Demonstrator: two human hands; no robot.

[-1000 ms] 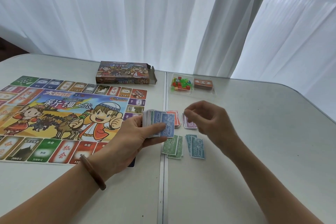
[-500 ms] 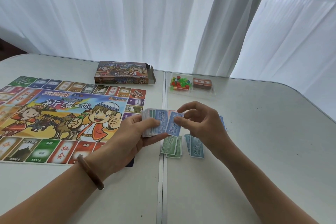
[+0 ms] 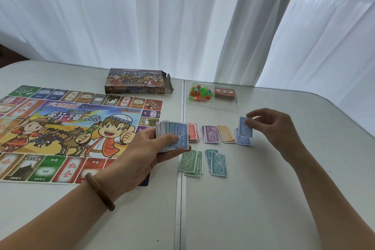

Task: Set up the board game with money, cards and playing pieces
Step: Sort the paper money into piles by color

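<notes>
The board (image 3: 60, 128) lies flat on the desk (image 3: 263, 199), leaving room beside it for money piles (image 3: 211, 134) sorted by colour. The left hand (image 3: 146, 152) grips the unsorted stack (image 3: 174, 136) as supply, while the right hand (image 3: 274, 128) pinches one blue note (image 3: 244, 128) just above the blue pile (image 3: 243, 140).

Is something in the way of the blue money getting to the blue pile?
No, nothing visible is. The right hand pinches the blue note right at the blue pile, with nothing between them. The orange pile lies off to one side.
</notes>
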